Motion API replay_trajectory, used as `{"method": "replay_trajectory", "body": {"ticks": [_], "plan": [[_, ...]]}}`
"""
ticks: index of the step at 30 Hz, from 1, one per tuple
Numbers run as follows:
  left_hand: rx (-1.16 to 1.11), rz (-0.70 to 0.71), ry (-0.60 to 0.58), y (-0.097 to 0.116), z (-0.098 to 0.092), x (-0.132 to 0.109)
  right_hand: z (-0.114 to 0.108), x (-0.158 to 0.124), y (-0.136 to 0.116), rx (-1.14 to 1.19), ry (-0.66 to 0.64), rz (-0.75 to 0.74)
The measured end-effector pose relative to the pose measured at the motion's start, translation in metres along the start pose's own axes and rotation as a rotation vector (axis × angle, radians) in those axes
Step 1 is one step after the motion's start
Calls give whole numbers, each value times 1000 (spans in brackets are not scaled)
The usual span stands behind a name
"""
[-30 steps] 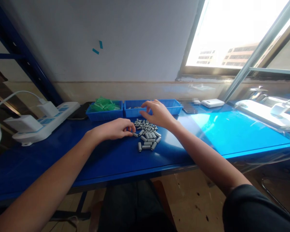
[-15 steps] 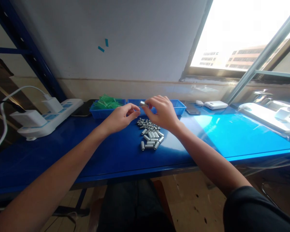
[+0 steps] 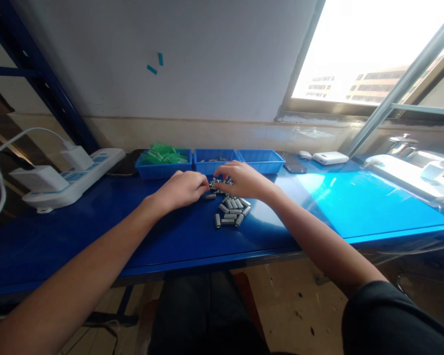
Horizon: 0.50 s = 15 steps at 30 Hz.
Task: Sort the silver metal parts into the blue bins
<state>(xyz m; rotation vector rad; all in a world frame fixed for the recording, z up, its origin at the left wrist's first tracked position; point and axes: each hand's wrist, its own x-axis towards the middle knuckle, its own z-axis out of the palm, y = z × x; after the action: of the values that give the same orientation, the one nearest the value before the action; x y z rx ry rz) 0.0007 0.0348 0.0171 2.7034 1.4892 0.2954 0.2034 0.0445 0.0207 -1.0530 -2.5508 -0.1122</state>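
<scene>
Lowered since before, left hand [image 3: 183,189] and right hand [image 3: 244,180] half-curl at small metal parts [image 3: 216,189] between them; whether gripping, I cannot tell.

- On my feed, grey metal cylinders [image 3: 235,212] lie on their sides in a loose cluster on the blue tabletop [image 3: 170,241], several packed side by side, the nearest ones at differing angles.
- I see one separate cylinder [image 3: 210,196] lying crosswise, to the left of that cluster.
- Beyond them I make out smaller metal pieces [image 3: 213,185] heaped together, partly hidden from me.
</scene>
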Motion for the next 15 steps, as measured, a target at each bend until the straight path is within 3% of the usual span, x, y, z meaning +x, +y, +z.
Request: {"method": "replay_trajectory", "body": {"ticks": [5,9,12,15], "plan": [[-71,-106,167,-20,-3,0,15,0,-19,-33,-118,-84],[-126,-73,185,-16,-6,-2,19,1,-21,-47,-101,-114],[-308,21,205,-4,-9,-5,7,2,-13,-82,68,-71],[-449,92,189,8,-11,-8,-12,4,0,-20,462,35]]}}
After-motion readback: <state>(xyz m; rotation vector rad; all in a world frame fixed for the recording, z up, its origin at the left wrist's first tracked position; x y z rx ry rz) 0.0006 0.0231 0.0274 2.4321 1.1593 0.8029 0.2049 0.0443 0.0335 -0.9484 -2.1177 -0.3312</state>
